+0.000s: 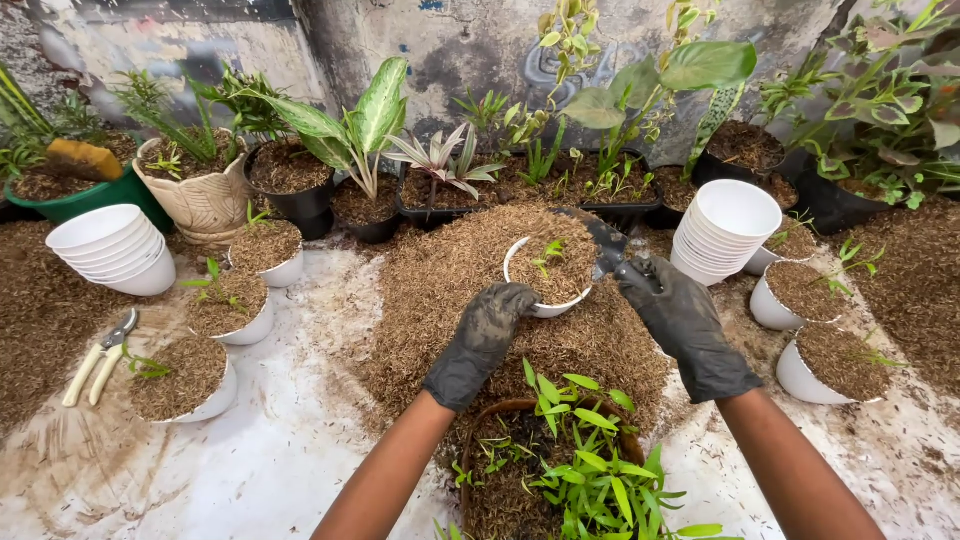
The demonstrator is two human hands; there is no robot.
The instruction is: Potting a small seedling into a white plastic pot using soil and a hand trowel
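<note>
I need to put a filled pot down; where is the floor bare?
Bare pale floor lies between the filled white pots on the left and the brown mulch heap; a smaller patch sits lower right. Around the gloved hands and back plant row it is crowded.

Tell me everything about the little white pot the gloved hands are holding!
The white pot is small, round and looks like plastic. It is filled to the brim with brown shredded mulch, and a tiny green seedling sticks up in the middle. It sits upright on a big mulch heap. The left hand, in a dark glove, grips its near rim. The right hand holds a dark trowel at the pot's far right edge.
</note>
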